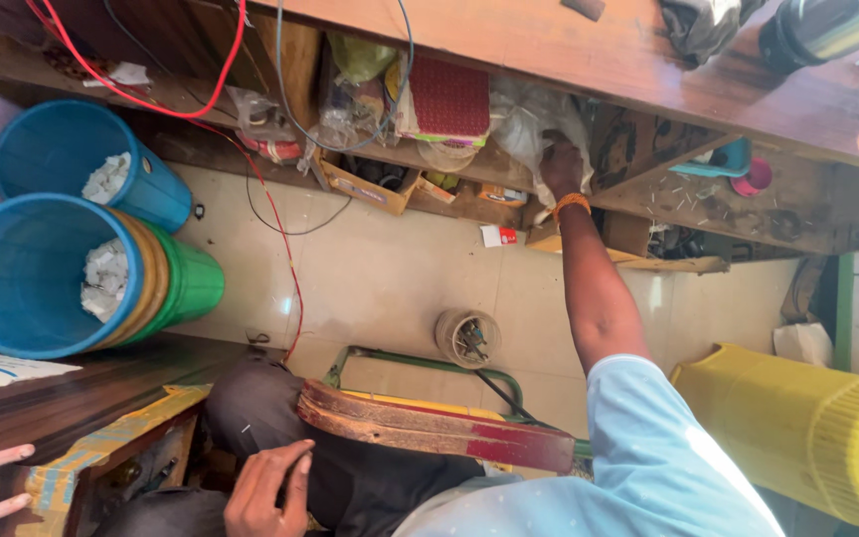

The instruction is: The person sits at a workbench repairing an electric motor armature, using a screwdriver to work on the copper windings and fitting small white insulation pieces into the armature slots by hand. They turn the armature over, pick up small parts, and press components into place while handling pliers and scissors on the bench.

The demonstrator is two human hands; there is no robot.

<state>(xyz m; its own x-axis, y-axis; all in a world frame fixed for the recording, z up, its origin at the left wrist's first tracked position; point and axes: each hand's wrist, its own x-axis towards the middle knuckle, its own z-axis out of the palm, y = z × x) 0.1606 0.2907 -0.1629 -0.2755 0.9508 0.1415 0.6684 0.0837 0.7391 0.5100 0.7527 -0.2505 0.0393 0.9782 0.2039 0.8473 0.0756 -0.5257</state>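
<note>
1. Step in hand, as I judge it: the right hand is stretched out to the low shelf under the desk, rummaging at a crinkly white plastic bag there.
2. Its grip rests on the bag's edge; whether the fingers have closed on it I cannot tell. An orange band circles the wrist.
3. The left hand lies slack and open on the dark-trousered knee, holding nothing.
4. Getting a firm hold would call for pinching the thin, slippery film amid the shelf's packed clutter.
5. Nearby: a worn red wooden strip, smooth blue buckets, glossy floor tiles, a ribbed yellow stool.
</note>
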